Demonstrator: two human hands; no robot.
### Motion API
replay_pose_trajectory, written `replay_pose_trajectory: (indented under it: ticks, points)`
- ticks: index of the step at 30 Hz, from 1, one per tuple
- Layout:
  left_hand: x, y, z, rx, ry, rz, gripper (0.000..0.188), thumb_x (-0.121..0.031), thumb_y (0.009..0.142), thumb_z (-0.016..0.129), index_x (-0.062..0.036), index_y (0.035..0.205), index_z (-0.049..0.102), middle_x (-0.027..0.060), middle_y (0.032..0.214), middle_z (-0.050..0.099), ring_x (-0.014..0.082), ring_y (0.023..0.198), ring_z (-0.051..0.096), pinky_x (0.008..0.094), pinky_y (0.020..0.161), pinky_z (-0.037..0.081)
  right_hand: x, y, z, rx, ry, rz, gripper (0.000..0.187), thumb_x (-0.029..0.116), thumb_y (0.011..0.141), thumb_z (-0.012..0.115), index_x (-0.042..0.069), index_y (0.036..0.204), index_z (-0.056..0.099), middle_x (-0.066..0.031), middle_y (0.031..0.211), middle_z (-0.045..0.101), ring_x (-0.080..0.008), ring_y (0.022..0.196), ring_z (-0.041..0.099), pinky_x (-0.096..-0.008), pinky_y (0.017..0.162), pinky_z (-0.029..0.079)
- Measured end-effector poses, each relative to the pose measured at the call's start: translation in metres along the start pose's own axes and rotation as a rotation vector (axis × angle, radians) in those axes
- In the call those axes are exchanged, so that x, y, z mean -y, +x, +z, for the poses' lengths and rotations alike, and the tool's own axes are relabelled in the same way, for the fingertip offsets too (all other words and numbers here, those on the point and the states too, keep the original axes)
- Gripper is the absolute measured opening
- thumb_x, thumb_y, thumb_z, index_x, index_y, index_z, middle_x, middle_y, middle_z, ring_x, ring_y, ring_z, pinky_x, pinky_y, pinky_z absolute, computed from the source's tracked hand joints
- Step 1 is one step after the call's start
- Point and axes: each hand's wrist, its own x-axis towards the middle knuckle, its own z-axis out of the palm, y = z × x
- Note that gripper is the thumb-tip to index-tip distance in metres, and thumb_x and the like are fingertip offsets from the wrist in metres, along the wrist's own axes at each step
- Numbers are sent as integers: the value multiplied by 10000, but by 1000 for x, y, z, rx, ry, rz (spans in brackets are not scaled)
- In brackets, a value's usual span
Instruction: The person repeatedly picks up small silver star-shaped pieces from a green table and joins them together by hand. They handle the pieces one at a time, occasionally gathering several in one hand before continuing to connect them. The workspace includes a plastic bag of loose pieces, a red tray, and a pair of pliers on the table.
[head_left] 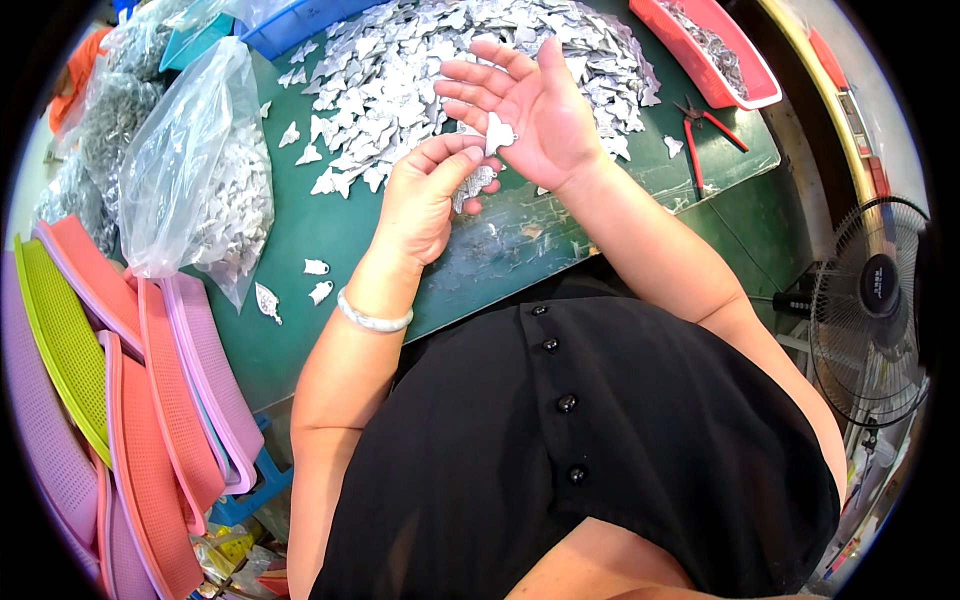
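My left hand (432,185) is closed around a few small silver metal charms (477,184), their patterned faces showing below its thumb. At its fingertips, one flat silver charm (500,133) lies against the edge of my right palm; whether the left fingers still grip it I cannot tell. My right hand (535,110) is turned palm up with its fingers stretched and spread. Beyond both hands spreads a large heap of similar charms (390,90) on the green table (500,245). Several loose ones, such as a leaf-shaped charm (267,302), lie to the left of my left forearm.
Red-handled pliers (695,150) lie at the right, below a red basket (735,80) of metal pieces. A clear bag (190,150) of charms stands left, near stacked colored plastic baskets (160,430). A blue bin (290,28) is at the back, a fan (875,300) far right.
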Motion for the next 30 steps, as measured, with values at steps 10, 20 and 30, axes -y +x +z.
replay_pose_trajectory:
  ticks: [10, 20, 30]
  points:
    - [3, 5, -6, -36, -32, 5, 184, -120, 845, 462, 18, 916, 560, 97, 816, 600, 196, 682, 597, 251, 489, 426, -15, -4, 10, 224, -417, -140, 762, 639, 849, 130, 40, 1266, 350, -171, 1247, 445, -248, 1220, 333, -398, 1042, 143]
    - [-7, 2, -6, 46, -224, -54, 434, -310, 896, 300, 31, 1038, 527, 169, 912, 610, 248, 723, 591, 288, 518, 409, 7, -12, 3, 212, -426, -165, 746, 635, 853, 162, 45, 1262, 366, -153, 1252, 448, -218, 1211, 350, -371, 1023, 189]
    - [-4, 6, -12, 163, -165, -60, 547, -403, 905, 252, 42, 1113, 494, 194, 958, 596, 255, 803, 595, 263, 541, 437, 30, -26, -37, 2, -907, -247, 303, 210, 858, 553, 7, 1082, 541, -74, 1031, 573, -127, 931, 518, -260, 829, 403]
